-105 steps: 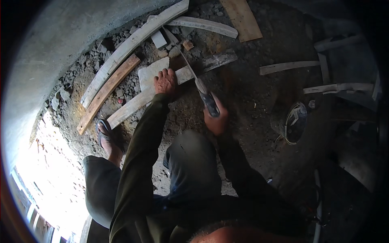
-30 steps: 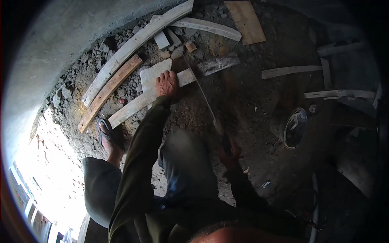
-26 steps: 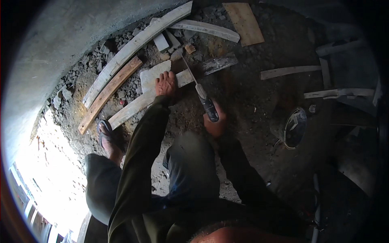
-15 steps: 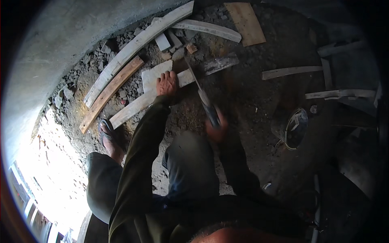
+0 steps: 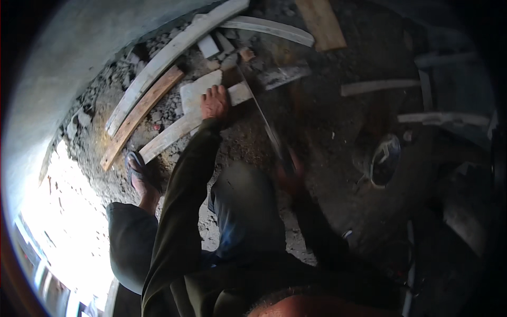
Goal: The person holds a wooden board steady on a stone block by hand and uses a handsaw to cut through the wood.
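Note:
A pale, weathered board [image 5: 169, 136] lies diagonally over the dirt, across a light flat slab [image 5: 193, 91]. My left hand [image 5: 214, 104] grips the board at the slab's right side, fingers curled over it. Just right of that hand, the long thin blade of a handsaw [image 5: 264, 119] crosses the board, reaching up beyond its far edge. My right hand [image 5: 290, 177], blurred by motion, is closed on the saw's dark handle, low and to the right of my knee.
Curved planks [image 5: 153, 68], a brown strip [image 5: 140, 116] and a plywood piece [image 5: 322, 26] lie among rubble. A concrete wall [image 5: 74, 63] curves along the top left. A bucket [image 5: 384, 161] and timber pieces [image 5: 380, 85] are at right. My sandalled foot [image 5: 138, 177] is beside the board's end.
The saw has moved back and forth along its length; my right hand is now a little lower than half a second ago. My left hand stays on the board.

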Demonstrator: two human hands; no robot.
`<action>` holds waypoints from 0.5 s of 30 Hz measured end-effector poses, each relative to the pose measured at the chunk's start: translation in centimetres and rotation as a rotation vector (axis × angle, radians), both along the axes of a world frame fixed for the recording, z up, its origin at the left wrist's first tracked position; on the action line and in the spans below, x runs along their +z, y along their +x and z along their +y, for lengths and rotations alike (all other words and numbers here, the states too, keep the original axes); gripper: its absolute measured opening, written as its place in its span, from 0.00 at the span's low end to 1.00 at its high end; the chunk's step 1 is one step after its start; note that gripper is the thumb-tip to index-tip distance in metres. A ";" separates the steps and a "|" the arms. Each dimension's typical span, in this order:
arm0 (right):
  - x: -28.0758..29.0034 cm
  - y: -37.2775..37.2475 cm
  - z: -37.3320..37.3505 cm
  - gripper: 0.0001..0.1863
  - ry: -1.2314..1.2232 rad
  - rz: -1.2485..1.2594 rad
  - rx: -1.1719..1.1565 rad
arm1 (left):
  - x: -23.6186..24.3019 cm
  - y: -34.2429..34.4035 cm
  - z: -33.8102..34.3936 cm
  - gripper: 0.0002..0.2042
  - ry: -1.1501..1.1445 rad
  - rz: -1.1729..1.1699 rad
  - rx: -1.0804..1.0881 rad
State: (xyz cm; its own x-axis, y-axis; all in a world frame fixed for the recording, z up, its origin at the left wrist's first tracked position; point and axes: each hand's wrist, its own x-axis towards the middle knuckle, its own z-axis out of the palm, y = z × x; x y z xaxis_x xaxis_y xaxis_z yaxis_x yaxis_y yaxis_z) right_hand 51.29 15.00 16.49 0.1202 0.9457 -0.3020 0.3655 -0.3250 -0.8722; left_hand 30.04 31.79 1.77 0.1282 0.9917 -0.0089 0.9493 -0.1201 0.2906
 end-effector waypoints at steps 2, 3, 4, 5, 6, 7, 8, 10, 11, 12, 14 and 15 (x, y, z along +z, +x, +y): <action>-0.3 -1.3 8.2 0.29 0.029 -0.201 0.107 | -0.1 1.9 1.6 0.10 0.014 0.010 -0.049; 0.2 -0.8 6.7 0.29 0.038 -0.156 0.087 | -1.2 0.9 1.4 0.10 0.001 -0.021 -0.047; 0.4 -1.2 4.0 0.28 0.062 -0.099 0.083 | -2.2 -0.9 1.3 0.11 -0.003 -0.039 -0.031; 0.9 -0.6 1.7 0.28 0.077 -0.066 0.060 | -1.5 -0.4 1.3 0.11 -0.094 -0.014 0.019; 2.8 -0.4 0.9 0.29 0.150 -0.050 0.055 | -0.7 -0.4 1.2 0.11 -0.055 0.013 -0.007; 5.5 -0.8 1.1 0.30 0.242 -0.004 0.080 | -0.2 -1.5 1.3 0.11 -0.060 0.050 0.025; 5.8 -0.4 1.3 0.30 0.156 0.027 0.076 | 0.2 -1.1 1.7 0.11 -0.067 0.062 0.041; 3.0 0.3 3.4 0.31 -0.208 0.086 0.045 | 0.3 0.0 1.6 0.14 -0.150 0.058 0.022; 0.7 -0.7 6.3 0.31 0.002 -0.029 0.045 | 0.1 0.9 1.5 0.16 -0.136 0.030 -0.037; -1.1 -1.5 8.9 0.31 0.217 -0.126 0.062 | 0.4 1.1 1.0 0.18 -0.116 0.026 -0.076; -4.8 -4.3 9.0 0.28 0.418 0.032 -0.046 | 0.5 -0.1 1.5 0.23 -0.110 0.005 -0.140; -4.2 -4.6 9.4 0.27 0.349 -0.025 -0.033 | 1.1 -1.4 1.4 0.25 -0.126 -0.018 -0.138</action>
